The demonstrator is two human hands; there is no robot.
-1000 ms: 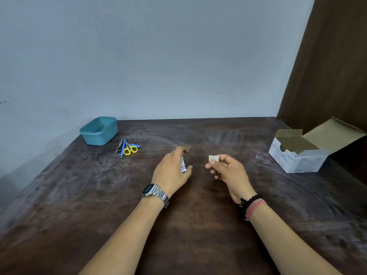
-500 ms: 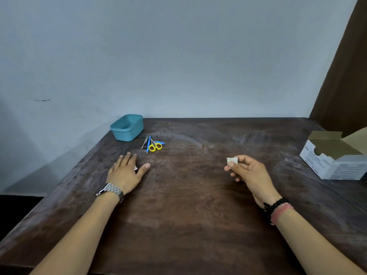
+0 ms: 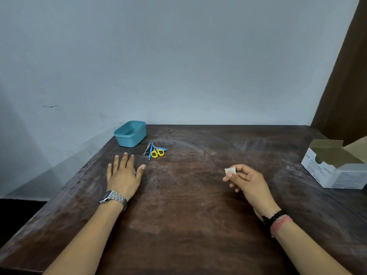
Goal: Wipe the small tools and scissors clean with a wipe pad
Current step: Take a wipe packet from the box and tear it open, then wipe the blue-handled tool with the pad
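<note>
Beyond the left hand's fingers [image 3: 125, 159], the small tools [image 3: 148, 148] beside the scissors [image 3: 157, 152] are too small to tell apart. The right-hand fingers [image 3: 243, 175] cover part of the wipe pad [image 3: 230, 171]. The open box [image 3: 337, 165] is cut off by the frame's right edge, its print unreadable.

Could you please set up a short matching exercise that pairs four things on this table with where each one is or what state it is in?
Things:
1. teal container
2. scissors
3. wipe pad
4. cardboard box

Places or states:
A. pinched in the right hand
B. open-flapped, at the table's right edge
C. far left corner, by the wall
D. lying among small tools, beyond the left hand

Pairs: 1-C, 2-D, 3-A, 4-B
</note>
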